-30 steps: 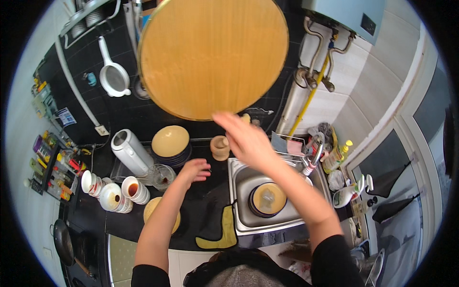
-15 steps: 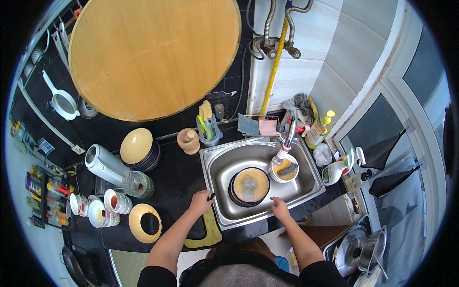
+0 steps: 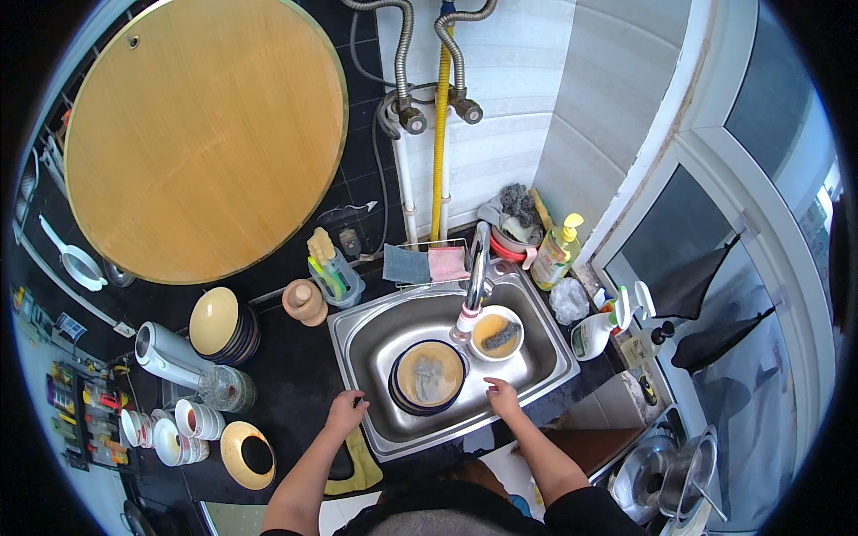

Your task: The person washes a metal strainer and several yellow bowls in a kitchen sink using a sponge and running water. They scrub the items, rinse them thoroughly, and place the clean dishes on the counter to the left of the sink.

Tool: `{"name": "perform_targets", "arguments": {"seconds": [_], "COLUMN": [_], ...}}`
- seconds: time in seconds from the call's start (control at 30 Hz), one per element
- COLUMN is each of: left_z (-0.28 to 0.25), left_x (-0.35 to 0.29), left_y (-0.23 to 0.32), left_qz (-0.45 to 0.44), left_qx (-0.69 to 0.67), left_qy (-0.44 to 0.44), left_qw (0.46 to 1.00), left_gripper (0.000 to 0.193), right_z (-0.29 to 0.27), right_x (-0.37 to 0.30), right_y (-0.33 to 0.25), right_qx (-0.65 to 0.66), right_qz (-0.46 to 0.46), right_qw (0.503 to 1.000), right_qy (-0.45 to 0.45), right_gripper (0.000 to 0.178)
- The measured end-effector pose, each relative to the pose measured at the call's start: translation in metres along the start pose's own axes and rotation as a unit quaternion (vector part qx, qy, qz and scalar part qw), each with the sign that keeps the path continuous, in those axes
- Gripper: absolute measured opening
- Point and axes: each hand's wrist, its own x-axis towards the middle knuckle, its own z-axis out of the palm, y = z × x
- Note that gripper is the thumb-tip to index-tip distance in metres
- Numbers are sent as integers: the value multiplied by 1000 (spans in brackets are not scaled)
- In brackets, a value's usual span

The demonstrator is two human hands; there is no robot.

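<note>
My left hand (image 3: 346,414) is at the left rim of the steel sink (image 3: 375,444), fingers curled, with a small dark thing at the fingertips that I cannot make out. Over the front right of the basin, my right hand (image 3: 502,397) has loosely bent fingers, somewhat apart, and holds nothing visible. Between the hands lies a stack of dark-rimmed cream plates (image 3: 414,369); the top one holds something clear or wet-looking. Behind it, a white bowl (image 3: 488,349) contains a grey scouring pad (image 3: 500,336) beneath the faucet (image 3: 478,279).
To the left are stacked bowls (image 3: 214,320), a kettle (image 3: 165,357), white cups (image 3: 188,415) and a wooden mortar (image 3: 305,302). A yellow-green cloth (image 3: 356,466) hangs at the front edge. Soap (image 3: 556,255) and spray (image 3: 593,335) bottles stand right. A round wooden board (image 3: 206,134) leans behind.
The view has shifted, so the sink and counter sit lower and further left. Both hands keep nearly the same places beside the plates; nothing has visibly been picked up or put down.
</note>
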Motion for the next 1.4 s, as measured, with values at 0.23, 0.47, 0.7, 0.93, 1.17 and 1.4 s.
{"name": "perform_targets", "arguments": {"seconds": [0.23, 0.47, 0.7, 0.93, 1.17, 1.4], "left_z": [42, 56, 58, 89, 104, 129], "left_x": [8, -7, -3, 26, 48, 52], "left_y": [18, 22, 38, 36, 59, 40], "left_qz": [-46, -49, -124, -59, -64, -96], "left_qx": [-53, -113, -110, -163, -149, -142], "left_qy": [-38, -15, -36, -28, -47, -58], "left_qw": [997, 992, 986, 984, 986, 984], "left_gripper": [28, 25, 26, 25, 24, 21], "right_z": [18, 14, -15, -59, -110, -79], "right_x": [37, 113, 170, 130, 97, 151], "right_y": [-39, 11, 39, 3, -110, -215], "right_qx": [-5, -228, -597, -372, -208, -180], "right_qz": [-91, -210, -125, -231, -385, -488], "right_qw": [993, 937, 788, 897, 898, 848], "right_qy": [-77, 160, -86, 53, 40, 103], "right_gripper": [28, 31, 27, 24, 34, 43]}}
